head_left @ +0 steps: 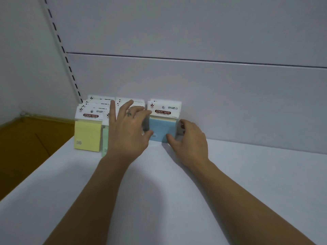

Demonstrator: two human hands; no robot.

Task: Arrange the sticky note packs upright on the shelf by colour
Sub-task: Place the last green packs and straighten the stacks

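the white shelf (159,191) holds three rows of sticky note packs standing upright against its back panel (194,82): yellow packs (87,135) at the left end, green packs (105,138) next to them, and blue packs (161,131) further right, a little apart. both hands frame the blue packs. the left hand (129,131) has its thumb on the front pack's lower left corner and its forefinger bent round the left edge, the other fingers spread wide over the green row. the right hand (189,138) lays its thumb on the front face and curls its fingers round the right side.

the green row is mostly hidden behind the left hand (only a thin strip shows). the small print on the header cards is unreadable.

a slotted upright (65,55) runs up the left corner, and a brownish surface (26,138) lies beyond the shelf's left edge.
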